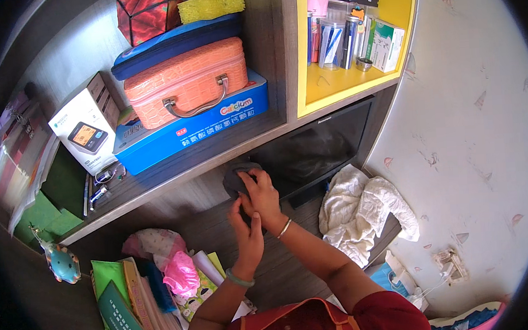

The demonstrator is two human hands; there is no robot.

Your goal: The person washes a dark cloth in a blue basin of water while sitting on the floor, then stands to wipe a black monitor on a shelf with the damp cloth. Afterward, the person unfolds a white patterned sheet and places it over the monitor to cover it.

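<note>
A dark grey cloth (234, 181) is bunched up in front of me, above the desk surface (278, 255). My right hand (262, 196) grips it from the right, fingers bent over its folds. Just below, my left hand (248, 234) pinches the cloth's lower part with its fingertips, close against the right hand. Part of the cloth is hidden behind my fingers. Behind and to the right of my hands stands a black Lenovo monitor (317, 143). A crumpled white cloth (353, 209) lies on the desk by the monitor's right end.
Overhead, a wooden shelf (191, 169) bears a blue tin (189, 133), an orange case (191, 83) and a boxed blood pressure monitor (85, 126). A yellow cubby (332, 92) holds tubes and boxes. Books (123, 314) and a pink plastic bag (180, 272) stand lower left. Wires (428, 286) hang at right.
</note>
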